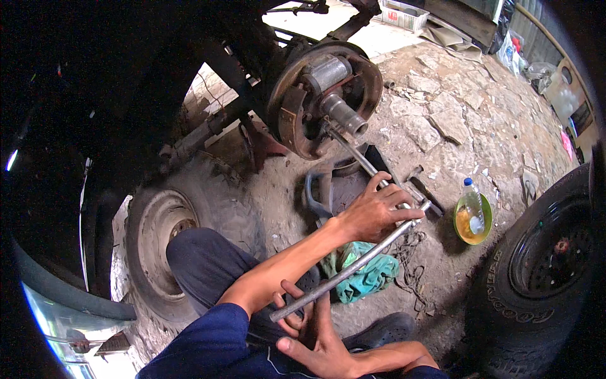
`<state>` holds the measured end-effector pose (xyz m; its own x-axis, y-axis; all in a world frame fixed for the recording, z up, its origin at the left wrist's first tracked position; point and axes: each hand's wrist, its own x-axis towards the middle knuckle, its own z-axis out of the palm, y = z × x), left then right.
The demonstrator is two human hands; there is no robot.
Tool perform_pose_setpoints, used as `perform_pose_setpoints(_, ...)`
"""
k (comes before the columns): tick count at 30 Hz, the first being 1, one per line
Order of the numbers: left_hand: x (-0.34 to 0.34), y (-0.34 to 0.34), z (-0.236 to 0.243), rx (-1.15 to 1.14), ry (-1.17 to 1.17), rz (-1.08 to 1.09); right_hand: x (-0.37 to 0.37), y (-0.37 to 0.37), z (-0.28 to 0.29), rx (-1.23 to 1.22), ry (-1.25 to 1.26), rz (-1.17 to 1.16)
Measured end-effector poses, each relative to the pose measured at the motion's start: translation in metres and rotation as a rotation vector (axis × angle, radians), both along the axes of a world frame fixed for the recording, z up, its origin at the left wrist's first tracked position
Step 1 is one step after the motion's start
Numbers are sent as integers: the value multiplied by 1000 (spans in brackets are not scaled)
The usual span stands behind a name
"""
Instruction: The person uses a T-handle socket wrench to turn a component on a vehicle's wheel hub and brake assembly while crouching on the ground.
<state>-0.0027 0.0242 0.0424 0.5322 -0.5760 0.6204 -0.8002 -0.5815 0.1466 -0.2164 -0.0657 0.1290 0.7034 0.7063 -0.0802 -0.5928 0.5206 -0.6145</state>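
Note:
My left hand (385, 208) is closed round a metal bar assembly where a long shaft (360, 158) meets a crosswise handle (353, 265). The shaft's far end reaches the lower part of a rusty brake assembly (293, 117), below its protruding steel spindle (344, 114). The handle slopes down toward me. My right hand (319, 341) is under the handle's near end, thumb stretched out and fingers apart; whether those fingers touch the bar is unclear.
A dark vehicle body fills the left, with a dusty wheel (154, 234) beneath. A loose tyre (508, 322) is at right, near a green bowl (462, 234) holding a bottle. A teal cloth (369, 281), cord and tools lie on cracked ground. A crate (404, 16) stands behind.

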Motion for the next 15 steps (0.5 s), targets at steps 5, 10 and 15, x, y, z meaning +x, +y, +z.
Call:
perform_pose_setpoints(5, -8, -25, 4, -217, 38, 123, 19, -11, 16, -312, -391, 142)
perform_pose_setpoints(10, -4, -28, -8, -238, 13, 76, 46, -32, -19, -691, -1160, -46)
perform_pose_setpoints(15, -7, -22, -9, -193, 30, 120, 73, -24, 12, -609, -1532, -555)
